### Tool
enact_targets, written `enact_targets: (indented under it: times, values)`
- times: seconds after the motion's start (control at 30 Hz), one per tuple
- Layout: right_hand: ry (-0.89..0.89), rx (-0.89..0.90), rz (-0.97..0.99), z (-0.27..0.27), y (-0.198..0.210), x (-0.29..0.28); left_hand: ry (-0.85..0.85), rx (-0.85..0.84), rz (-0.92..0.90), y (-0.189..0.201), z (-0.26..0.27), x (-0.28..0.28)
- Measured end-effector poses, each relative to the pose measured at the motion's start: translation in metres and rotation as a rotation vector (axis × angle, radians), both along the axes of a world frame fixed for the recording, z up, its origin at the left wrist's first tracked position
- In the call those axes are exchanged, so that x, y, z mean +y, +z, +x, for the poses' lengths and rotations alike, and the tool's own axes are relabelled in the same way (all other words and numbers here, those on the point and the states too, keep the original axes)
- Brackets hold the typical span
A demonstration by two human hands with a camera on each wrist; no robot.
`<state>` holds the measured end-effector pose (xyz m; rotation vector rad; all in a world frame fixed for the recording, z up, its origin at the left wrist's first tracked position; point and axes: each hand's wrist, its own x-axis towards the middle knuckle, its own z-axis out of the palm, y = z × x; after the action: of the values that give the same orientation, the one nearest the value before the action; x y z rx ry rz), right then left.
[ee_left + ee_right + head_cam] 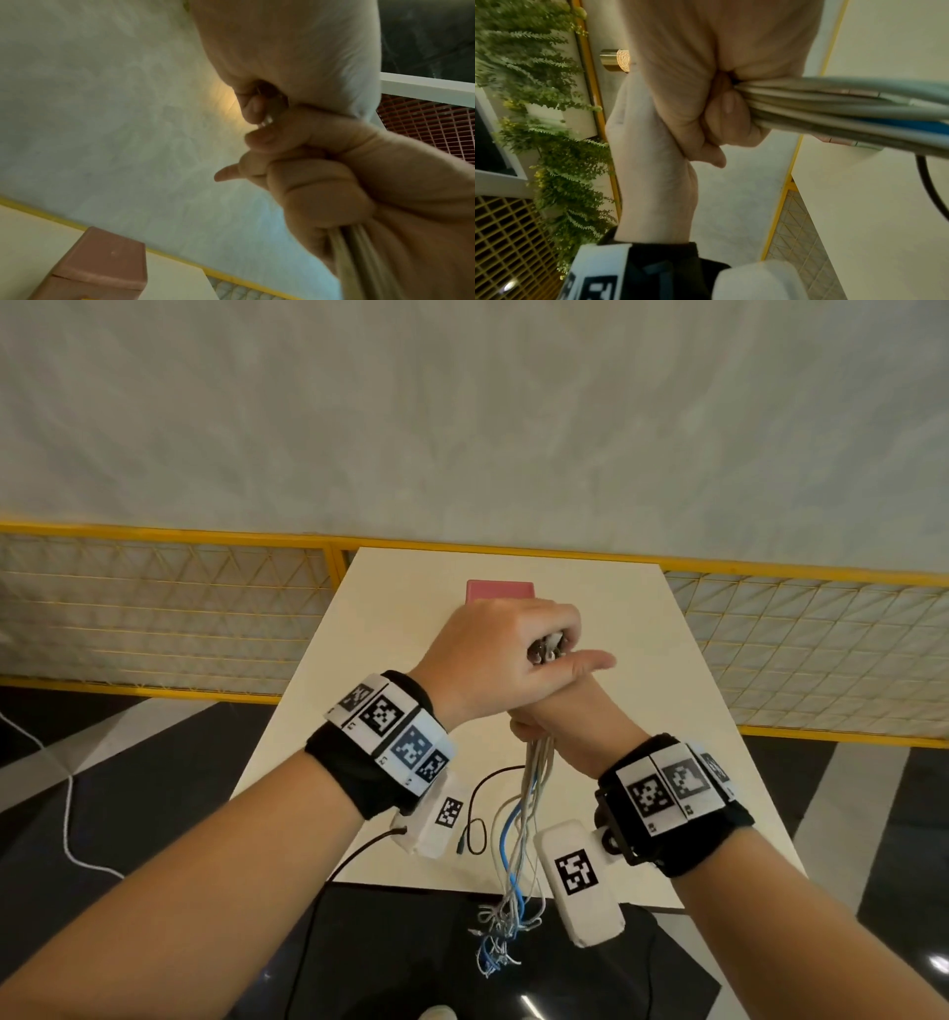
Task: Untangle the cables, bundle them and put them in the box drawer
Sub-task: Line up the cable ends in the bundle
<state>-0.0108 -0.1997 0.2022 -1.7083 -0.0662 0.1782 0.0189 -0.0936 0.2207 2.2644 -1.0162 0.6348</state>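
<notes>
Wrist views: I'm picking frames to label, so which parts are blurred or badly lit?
Left wrist view: hands dim, cables smeared, pink box soft. Right wrist view: plants streaked, cables slightly smeared. Head view: sharp, evenly lit.

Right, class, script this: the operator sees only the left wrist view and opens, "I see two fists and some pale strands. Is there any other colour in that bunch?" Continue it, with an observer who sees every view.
Observer: Yes. The cables gripped by the right hand include a blue cable, which is plain in the right wrist view.
Operator: Where do the loose ends go?
Observer: In the head view they hang past the near edge of the table and end in a tangled clump.
Operator: Is anything lying on the table?
Observer: A black cable lies on it. I cannot tell whether it joins the bunch.
</notes>
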Motion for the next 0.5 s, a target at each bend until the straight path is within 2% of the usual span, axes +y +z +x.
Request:
enact_targets:
  times: [0.1, 0.23, 0.4, 0.5]
  values:
    - [0.096, -0.087, 0.016, -0.002, 0.007, -0.003, 0.148, -0.028, 0.063, -0.002, 0.007, 0.001]
    - [0.081, -0.098, -0.003, 0.001, 0.000, 0.001, 0.147, 0.057, 0.073, -0.007, 0.011, 0.000]
    - [0.084, -0.141, 0.070, 0.003, -0.006, -0.002, 0.162, 0.068, -0.028, -0.005, 0.016, 0.000]
    - [0.142, -0.156, 0.143, -0.001, -0.016, -0.006, 0.239, 0.097, -0.177, 0.008, 0.028, 0.014]
